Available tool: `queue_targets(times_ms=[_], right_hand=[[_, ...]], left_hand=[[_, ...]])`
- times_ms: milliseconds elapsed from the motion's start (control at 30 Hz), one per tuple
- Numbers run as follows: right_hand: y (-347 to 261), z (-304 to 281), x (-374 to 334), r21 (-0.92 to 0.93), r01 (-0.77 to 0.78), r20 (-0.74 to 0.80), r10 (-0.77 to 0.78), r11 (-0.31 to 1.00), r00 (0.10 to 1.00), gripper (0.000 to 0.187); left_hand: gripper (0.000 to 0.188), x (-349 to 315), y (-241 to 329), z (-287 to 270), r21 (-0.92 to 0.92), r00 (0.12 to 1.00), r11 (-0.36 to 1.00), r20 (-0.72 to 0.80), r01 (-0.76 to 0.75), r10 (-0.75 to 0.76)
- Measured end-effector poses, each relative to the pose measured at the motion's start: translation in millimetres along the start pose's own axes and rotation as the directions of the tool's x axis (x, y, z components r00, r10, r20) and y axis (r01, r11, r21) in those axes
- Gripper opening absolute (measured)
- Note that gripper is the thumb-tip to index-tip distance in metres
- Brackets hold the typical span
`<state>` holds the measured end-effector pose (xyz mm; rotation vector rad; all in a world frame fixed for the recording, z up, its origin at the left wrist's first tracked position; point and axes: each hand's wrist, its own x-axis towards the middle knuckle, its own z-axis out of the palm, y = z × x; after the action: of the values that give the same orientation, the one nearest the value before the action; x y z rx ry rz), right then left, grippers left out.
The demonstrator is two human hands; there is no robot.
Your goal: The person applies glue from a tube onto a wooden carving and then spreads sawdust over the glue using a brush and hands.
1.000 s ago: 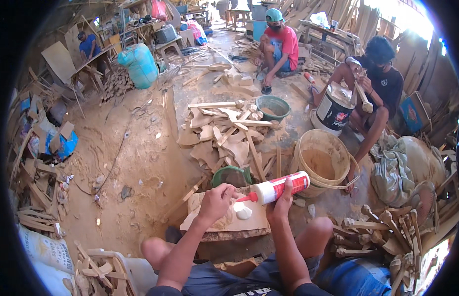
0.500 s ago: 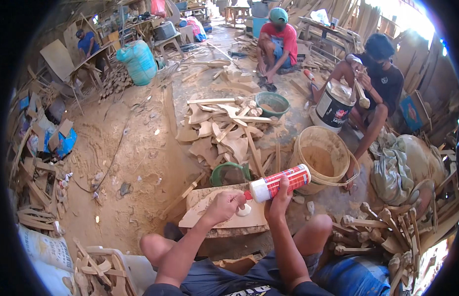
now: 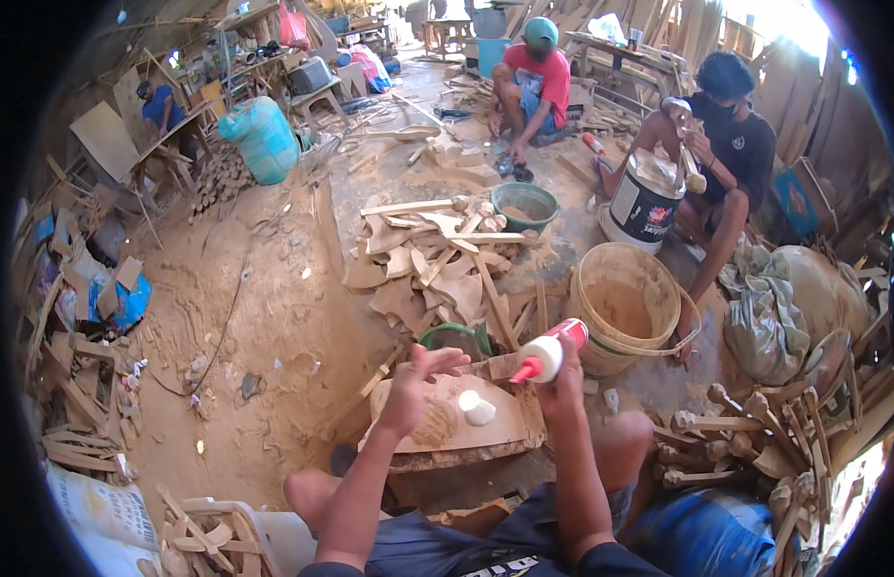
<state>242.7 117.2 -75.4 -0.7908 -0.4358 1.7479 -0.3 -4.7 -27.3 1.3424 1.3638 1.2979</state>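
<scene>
My right hand (image 3: pixel 564 387) grips a squeeze bottle (image 3: pixel 547 356) with a white body, red label and red nozzle; it tilts with the nozzle down to the left. My left hand (image 3: pixel 415 387) is apart from the bottle, fingers stretched out, holding nothing. Beneath both hands, a flat pale wooden piece (image 3: pixel 429 433) lies across a low wooden block (image 3: pixel 495 456) in front of my knees. A thick white blob (image 3: pixel 477 408) sits on this piece; whether it is glue or a small white object I cannot tell.
Beyond the block lie a green container (image 3: pixel 456 338) and a heap of cut wood (image 3: pixel 447 274). A beige bucket (image 3: pixel 625 298) stands to the right, near a seated person (image 3: pixel 745 144). Another person (image 3: pixel 538 82) crouches farther back. Carved wooden sticks (image 3: pixel 745 433) pile at right.
My left hand has come off the red nozzle and opened, moving left. The bottle has turned in my right hand so its nozzle shows, pointing down-left. The view has shifted slightly.
</scene>
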Motion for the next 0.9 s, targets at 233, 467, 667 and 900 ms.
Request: queue_targets(times_ms=[233,467,667,900], right_hand=[[-5,-73,32,0.014,0.065,-0.041,-0.064,0.998,0.997,0.034],[55,-184,56,0.317,-0.057,-0.434,0.199,0.947,0.879,0.048],[97,-226,58,0.619,0.006,-0.526,0.409,0.785,0.745,0.047],[107,-249,54,0.599,0.176,-0.633,0.327,0.781,0.701,0.049]], left_hand=[[0.082,-2,16,-21,-0.754,0.995,0.649,0.076,0.101,-0.066],[0.038,10,14,-9,-0.547,0.988,0.836,-0.097,0.045,-0.117],[0.039,6,-9,-28,-0.478,0.977,0.877,-0.165,0.043,-0.137],[0.031,5,12,-29,-0.394,0.957,0.911,-0.2,0.118,-0.211]])
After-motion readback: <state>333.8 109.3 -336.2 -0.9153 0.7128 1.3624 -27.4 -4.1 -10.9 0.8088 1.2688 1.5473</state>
